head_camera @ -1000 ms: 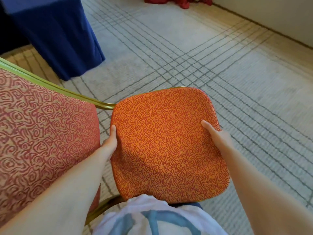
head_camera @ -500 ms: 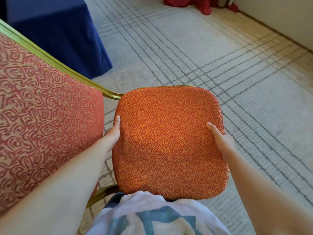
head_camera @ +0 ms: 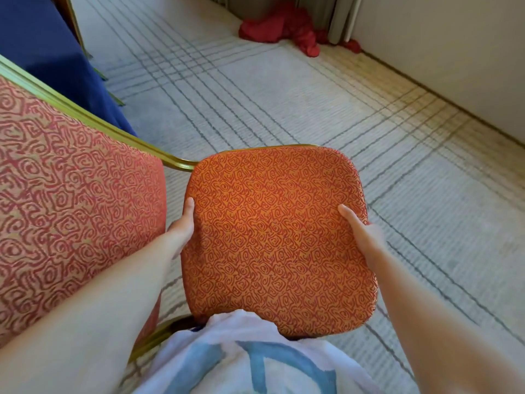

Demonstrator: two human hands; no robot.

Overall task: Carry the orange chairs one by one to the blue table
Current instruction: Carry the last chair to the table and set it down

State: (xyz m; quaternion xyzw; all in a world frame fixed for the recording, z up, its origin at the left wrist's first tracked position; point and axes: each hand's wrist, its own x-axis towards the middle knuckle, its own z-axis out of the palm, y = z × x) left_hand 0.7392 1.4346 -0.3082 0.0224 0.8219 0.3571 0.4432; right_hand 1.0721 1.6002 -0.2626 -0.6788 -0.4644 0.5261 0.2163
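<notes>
Head view. The orange chair (head_camera: 272, 237) is held low in front of the person, at centre frame, with its seat pad facing up and the near edge against a white and blue shirt (head_camera: 241, 359).
- Seat: rounded square, orange with a dense red scroll pattern.
- Backrest (head_camera: 71, 209): same fabric, fills the 9 o'clock side and is edged by a gold frame (head_camera: 113, 129).
- Left hand (head_camera: 181, 226): clamped on the seat's 9 o'clock edge, thumb on top, fingers hidden beneath.
- Right hand (head_camera: 360, 231): clamped on the 3 o'clock edge, thumb on the fabric, fingers curled under.
- Blue table (head_camera: 37, 44): at 10 o'clock, draped to the floor, its cloth just behind the backrest frame.
- Open carpet (head_camera: 284, 95): pale with grey crossing lines, runs from 12 to 4 o'clock.
- Wall (head_camera: 440, 52): bounds the carpet at 2 o'clock.
- Red cloth (head_camera: 284, 29): heaped at 12 o'clock, well apart from the chair.
</notes>
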